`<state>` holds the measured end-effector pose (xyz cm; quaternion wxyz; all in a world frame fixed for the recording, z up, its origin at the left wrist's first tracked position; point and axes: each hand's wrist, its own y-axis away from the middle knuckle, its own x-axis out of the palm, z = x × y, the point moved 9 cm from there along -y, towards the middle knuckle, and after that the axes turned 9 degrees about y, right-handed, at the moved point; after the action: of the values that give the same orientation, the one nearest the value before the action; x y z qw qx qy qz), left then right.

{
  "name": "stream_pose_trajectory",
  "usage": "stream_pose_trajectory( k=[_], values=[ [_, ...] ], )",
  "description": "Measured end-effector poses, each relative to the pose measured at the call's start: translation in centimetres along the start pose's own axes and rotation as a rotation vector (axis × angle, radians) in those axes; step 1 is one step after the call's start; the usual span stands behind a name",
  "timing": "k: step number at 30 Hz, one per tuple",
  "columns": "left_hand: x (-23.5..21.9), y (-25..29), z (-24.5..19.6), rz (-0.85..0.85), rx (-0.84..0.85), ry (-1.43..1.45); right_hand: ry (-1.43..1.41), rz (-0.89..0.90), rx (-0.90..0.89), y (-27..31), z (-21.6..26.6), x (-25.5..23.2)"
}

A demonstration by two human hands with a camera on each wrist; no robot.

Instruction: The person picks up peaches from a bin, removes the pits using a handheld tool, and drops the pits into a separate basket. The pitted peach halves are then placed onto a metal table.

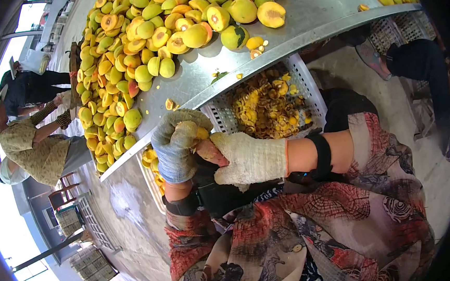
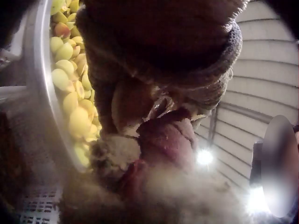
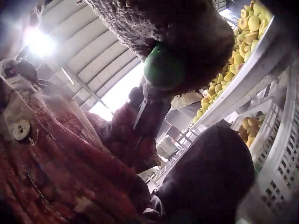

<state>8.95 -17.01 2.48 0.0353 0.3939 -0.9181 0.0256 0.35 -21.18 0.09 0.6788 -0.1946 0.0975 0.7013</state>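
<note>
2 hands, left (image 1: 181, 149) and right (image 1: 252, 157). 1 worktop (image 1: 310, 9), 2 groups of fruit halves (image 1: 195, 36), too heaped to count. Near hands: 1 scrap crate (image 1: 310, 82), 1 fruit crate (image 1: 151, 185). Background left: 3 people (image 1: 38, 153), at least 1 chair (image 1: 59, 197).

In my head view daylight is strong: the left edge burns out to white, and the table (image 1: 194, 76) has a dull sheen, with shade beneath. My left hand (image 1: 179, 146) and right hand (image 1: 252, 157) look well lit and fairly sharp. The round lens bends lines and blackens the corners. My left wrist view is dim, its lower foreground smeared, with glare at lower right. My right wrist view is murky, glare flaring upper left near the roof (image 3: 88, 49).
</note>
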Motion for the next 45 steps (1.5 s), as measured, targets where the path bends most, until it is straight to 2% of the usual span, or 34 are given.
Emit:
stream_pose_trajectory(
  k=[2, 3, 5, 6, 8, 9, 11, 12, 14, 15, 16, 17, 18, 19, 20, 22, 24, 26, 28, 29, 30, 32, 34, 36, 37, 39, 41, 42, 44, 45],
  values=[
    [0.1, -0.3, 0.3, 0.044, -0.049, -0.069, -0.443, 0.288, 0.314, 0.7, -1.0, 1.4],
    [0.2, -0.4, 0.4, 0.044, -0.052, -0.068, -0.445, 0.289, 0.316, 0.7, -1.2, 1.3],
    [0.6, -0.5, 0.3, 0.056, -0.027, 0.044, -0.766, 0.426, 0.319, 1.1, -0.4, 2.4],
    [0.7, -0.5, 0.2, 0.052, -0.027, 0.046, -0.765, 0.430, 0.322, 1.2, -0.4, 2.2],
    [1.1, -0.4, -0.3, 0.053, 0.013, 0.062, -1.201, 0.562, 0.429, 2.3, 0.7, 2.7],
    [1.4, -0.3, -0.1, 0.049, 0.021, 0.065, -1.317, 0.608, 0.428, 2.5, 1.0, 2.8],
    [1.2, 0.0, 0.7, -0.038, 0.001, 0.456, -1.345, 0.626, 0.409, 2.5, 0.7, 3.5],
    [1.0, -0.1, 1.0, -0.042, 0.018, 0.458, -1.379, 0.639, 0.389, 2.3, 1.0, 3.4],
    [0.7, -0.1, 1.6, -0.025, 0.033, 0.651, -1.275, 0.688, 0.428, 2.5, 1.1, 3.3],
    [0.2, 0.1, 2.1, -0.153, -0.027, 0.707, -0.473, 0.361, 0.160, 0.5, -0.4, 1.4],
    [-0.3, -0.3, 2.6, -0.118, -0.062, 0.796, 0.316, 0.010, -0.121, -0.3, 1.0, -1.3],
    [-1.4, -0.1, 3.2, -0.214, -0.072, 0.801, 0.759, -0.045, -0.215, 0.2, 1.5, -1.5],
    [-2.4, 0.3, 3.6, -0.311, -0.079, 0.804, 0.829, 0.031, -0.124, -0.2, 0.7, -1.5],
    [-3.8, 1.0, 3.6, -0.432, -0.056, 0.771, 0.790, 0.026, -0.081, -0.3, 0.6, -2.0],
    [-4.8, 1.2, 3.3, -0.447, -0.028, 0.774, 0.751, 0.019, -0.049, -0.1, 0.5, -2.4],
    [-7.7, 1.7, 1.4, -0.346, 0.178, 0.514, 0.811, 0.069, -0.033, -0.1, -1.3, -1.7],
    [-11.8, 3.8, 1.1, -0.467, 0.202, 0.405, 0.932, 0.215, 0.156, 0.2, -4.9, -0.9],
    [-16.3, 6.2, 0.2, -0.730, 0.094, -0.201, 0.889, 0.256, 0.204, 0.4, -5.5, -1.2],
    [-19.4, 8.1, 0.3, -0.713, 0.108, -0.740, 1.018, 0.204, 0.196, 0.2, -8.2, -1.0],
    [-21.6, 9.3, 1.8, -0.780, 0.109, -0.607, 1.039, 0.216, 0.194, 0.5, -8.0, -1.3],
    [-20.8, 9.5, 1.0, -0.742, 0.122, -0.614, 1.040, 0.253, 0.251, 0.5, -7.8, -1.5],
    [-17.4, 9.2, 0.8, -0.611, 0.122, -0.407, 1.076, 0.218, 0.214, 0.3, -6.6, -1.5],
    [-10.9, 8.3, -1.0, -0.404, 0.195, -0.685, 1.025, 0.253, 0.233, -0.4, -5.4, -1.2],
    [-5.1, 7.4, -0.3, -0.159, 0.325, -0.698, 0.902, 0.235, 0.212, -0.4, -4.3, -0.9],
    [-3.0, 7.2, 0.6, -0.083, 0.293, -0.743, 0.879, 0.292, 0.266, -0.6, -5.2, -0.2],
    [0.2, 6.7, 1.9, 0.053, 0.239, -0.914, 0.899, 0.302, 0.234, -0.5, -4.7, 0.3],
    [0.4, 6.5, 2.2, 0.045, 0.250, -0.978, 0.912, 0.266, 0.148, -0.4, -3.6, 0.4],
    [0.5, 6.5, 2.6, 0.041, 0.253, -1.040, 0.909, 0.273, 0.160, -0.4, -3.6, 0.4],
    [0.7, 7.0, 2.7, 0.055, 0.365, -1.033, 0.828, 0.209, 0.092, -0.3, -2.8, -0.2],
    [0.4, 7.1, 2.2, 0.025, 0.395, -0.901, 0.846, 0.176, 0.103, -0.1, -3.1, -0.5]
  ],
)
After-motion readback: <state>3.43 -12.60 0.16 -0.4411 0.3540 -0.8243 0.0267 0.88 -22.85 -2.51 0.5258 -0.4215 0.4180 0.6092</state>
